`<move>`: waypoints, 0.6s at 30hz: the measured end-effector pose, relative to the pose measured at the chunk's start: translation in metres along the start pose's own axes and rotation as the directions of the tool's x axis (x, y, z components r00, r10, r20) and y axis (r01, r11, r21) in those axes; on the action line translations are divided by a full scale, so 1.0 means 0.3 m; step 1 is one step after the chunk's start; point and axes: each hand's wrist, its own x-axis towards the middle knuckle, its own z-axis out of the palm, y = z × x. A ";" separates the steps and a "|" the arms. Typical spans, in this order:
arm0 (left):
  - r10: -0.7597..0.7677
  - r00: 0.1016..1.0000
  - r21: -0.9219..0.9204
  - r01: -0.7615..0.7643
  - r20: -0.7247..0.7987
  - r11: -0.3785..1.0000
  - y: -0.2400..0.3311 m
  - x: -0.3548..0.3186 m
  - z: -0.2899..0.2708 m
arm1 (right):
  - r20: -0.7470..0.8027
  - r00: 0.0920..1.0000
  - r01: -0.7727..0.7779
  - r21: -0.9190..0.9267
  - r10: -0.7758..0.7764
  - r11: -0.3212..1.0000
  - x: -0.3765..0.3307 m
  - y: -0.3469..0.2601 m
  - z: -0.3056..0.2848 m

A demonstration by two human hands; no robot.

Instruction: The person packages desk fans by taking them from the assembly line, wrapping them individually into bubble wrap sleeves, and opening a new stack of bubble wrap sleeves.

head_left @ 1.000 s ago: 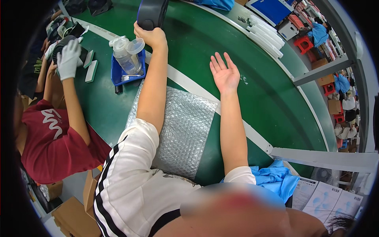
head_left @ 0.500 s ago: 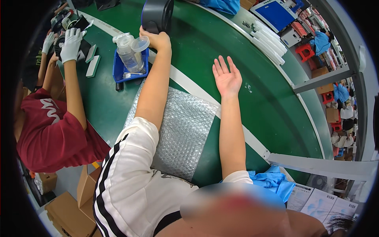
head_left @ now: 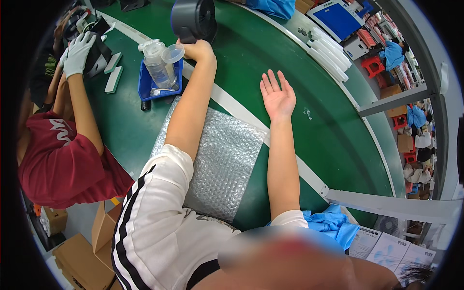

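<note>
Green tabletop fills the middle of the frame, a table crossed diagonally by a white rail, with workshop shelves and red stools at the upper right. At the upper centre is a dark fan, its round housing toward the frame's top and its grille turned to the right. Its lower end meets the left hand; the fingers bend in behind it and are partly hidden, so I cannot tell how firmly they grip. Right of centre, the right hand is spread, palm up and bare, with nothing in it.

I judge the fan to be stiff, fairly light plastic, somewhat smooth and so apt to slide under a loose grip. Its base or the solid side of the housing looks like the safer hold; the grille is probably the weaker part, best not squeezed.

Beneath the left forearm lies bubble wrap, soft and silvery. A blue bin with clear containers stands just left of that arm. At the left edge is a co-worker in dark red.
</note>
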 end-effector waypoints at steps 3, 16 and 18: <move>-0.072 0.997 -0.109 0.070 -0.018 0.992 -0.019 0.060 0.010 | 0.003 1.000 -0.005 -0.004 0.005 1.000 -0.003 0.009 0.008; -0.336 0.940 -0.432 0.330 0.064 0.840 0.122 0.033 0.015 | -0.001 1.000 -0.001 -0.045 0.001 0.999 -0.003 0.003 0.001; -0.366 0.928 -0.483 0.355 0.074 0.801 0.153 0.014 0.016 | -0.001 1.000 0.000 -0.043 0.000 0.999 -0.002 0.003 0.000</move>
